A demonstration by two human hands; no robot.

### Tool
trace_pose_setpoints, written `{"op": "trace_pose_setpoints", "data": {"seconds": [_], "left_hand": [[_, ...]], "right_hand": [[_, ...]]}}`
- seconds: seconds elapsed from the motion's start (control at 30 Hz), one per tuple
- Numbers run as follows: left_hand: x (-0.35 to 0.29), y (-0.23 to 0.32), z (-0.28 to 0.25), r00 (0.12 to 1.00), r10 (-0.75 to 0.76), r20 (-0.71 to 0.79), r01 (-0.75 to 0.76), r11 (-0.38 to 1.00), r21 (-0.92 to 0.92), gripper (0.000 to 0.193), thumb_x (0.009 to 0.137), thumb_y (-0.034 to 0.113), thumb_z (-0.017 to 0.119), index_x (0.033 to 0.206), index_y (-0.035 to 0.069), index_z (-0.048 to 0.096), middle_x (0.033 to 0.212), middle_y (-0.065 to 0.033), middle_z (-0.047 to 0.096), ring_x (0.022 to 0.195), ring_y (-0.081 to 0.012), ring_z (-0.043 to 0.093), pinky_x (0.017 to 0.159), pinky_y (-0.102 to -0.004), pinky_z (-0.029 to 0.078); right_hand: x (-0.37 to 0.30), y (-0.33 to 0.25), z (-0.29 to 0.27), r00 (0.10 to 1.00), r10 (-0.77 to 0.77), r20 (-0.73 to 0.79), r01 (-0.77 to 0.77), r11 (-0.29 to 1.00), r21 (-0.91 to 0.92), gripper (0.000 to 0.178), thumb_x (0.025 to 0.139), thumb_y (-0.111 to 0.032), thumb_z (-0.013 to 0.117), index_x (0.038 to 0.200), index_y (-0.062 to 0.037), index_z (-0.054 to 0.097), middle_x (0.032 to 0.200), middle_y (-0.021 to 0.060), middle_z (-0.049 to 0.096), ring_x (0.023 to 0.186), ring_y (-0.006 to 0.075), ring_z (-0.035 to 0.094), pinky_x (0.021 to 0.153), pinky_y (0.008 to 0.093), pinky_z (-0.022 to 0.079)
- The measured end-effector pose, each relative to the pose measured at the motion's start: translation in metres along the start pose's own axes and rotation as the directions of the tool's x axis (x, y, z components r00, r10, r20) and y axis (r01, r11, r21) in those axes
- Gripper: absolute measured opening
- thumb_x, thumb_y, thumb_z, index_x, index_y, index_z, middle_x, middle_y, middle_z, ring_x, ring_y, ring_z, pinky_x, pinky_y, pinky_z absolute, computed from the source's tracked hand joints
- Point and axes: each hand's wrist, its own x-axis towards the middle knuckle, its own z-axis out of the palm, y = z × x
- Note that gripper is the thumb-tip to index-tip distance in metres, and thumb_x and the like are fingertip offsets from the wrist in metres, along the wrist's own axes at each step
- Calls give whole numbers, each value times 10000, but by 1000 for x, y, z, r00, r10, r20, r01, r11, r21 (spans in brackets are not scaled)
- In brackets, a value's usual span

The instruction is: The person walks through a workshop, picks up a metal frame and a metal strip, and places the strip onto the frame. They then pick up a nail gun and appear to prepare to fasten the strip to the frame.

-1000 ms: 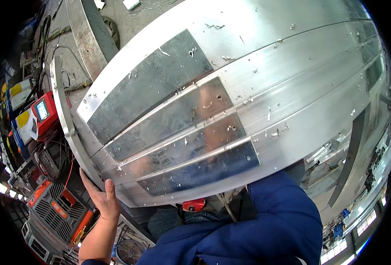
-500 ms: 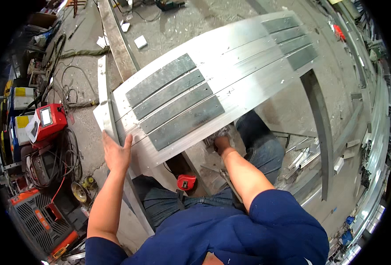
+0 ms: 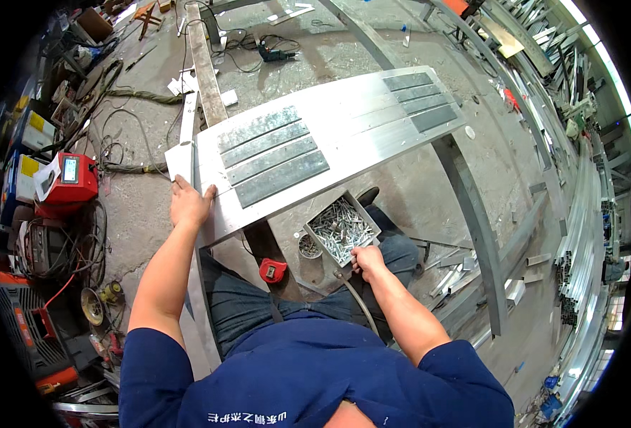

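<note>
My left hand (image 3: 191, 205) lies on the left end of a silver metal panel (image 3: 355, 121), fingers stretched and touching its edge. Rows of dark grey strips (image 3: 273, 157) sit on the panel. At the near right rim of an open box (image 3: 325, 262), my right hand (image 3: 367, 262) has its fingers curled closed; whatever they hold is hidden. Silver screws (image 3: 340, 227) fill the box. A small round tin (image 3: 309, 247) with tiny parts stands left of it. Closer to me, a red tape measure (image 3: 273, 270) rests on a dark bar between my legs.
Metal frame bars (image 3: 472, 221) stand beneath and right of the panel. At left are a red machine (image 3: 73, 178), cables, an angle grinder (image 3: 101, 301) and an orange-and-black unit (image 3: 23, 328). A drill (image 3: 276, 53) lies on the far floor; long metal profiles (image 3: 583, 242) are stacked right.
The view has shifted, and the box of screws shows fully from under the panel's near edge. My right hand is now at its near rim. My left hand stays on the panel's left end.
</note>
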Motion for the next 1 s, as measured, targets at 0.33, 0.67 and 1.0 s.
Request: {"op": "trace_pose_setpoints", "data": {"seconds": [0.33,0.67,1.0], "left_hand": [[-4,-6,2,999,30,-31,-30,999,14,1070,841,583,638,1471,-141,163,1451,-301,374,1247,-404,505,1027,-409,447],[-3,2,1,1000,2,8,-2,1000,-7,1082,833,592,646,1479,-127,159,1440,-269,391,1237,-383,513,1007,-422,461],[-3,-1,-4,1000,-2,26,2,1000,1,1095,830,593,645,1475,-140,150,1434,-282,388,1246,-388,498,1022,-406,448]], "right_hand": [[-69,-24,-10,989,-151,-3,147,961,234,154,845,-102,619,725,-52,537,607,51,503,459,146,429,403,286,328],[-1,-182,-28,966,-260,-12,254,931,264,163,879,-141,566,738,-64,544,600,41,506,451,130,435,390,285,339],[76,-266,-23,979,-203,-32,205,954,217,230,899,-159,533,676,-117,496,542,-14,444,416,102,382,369,255,303]]}}
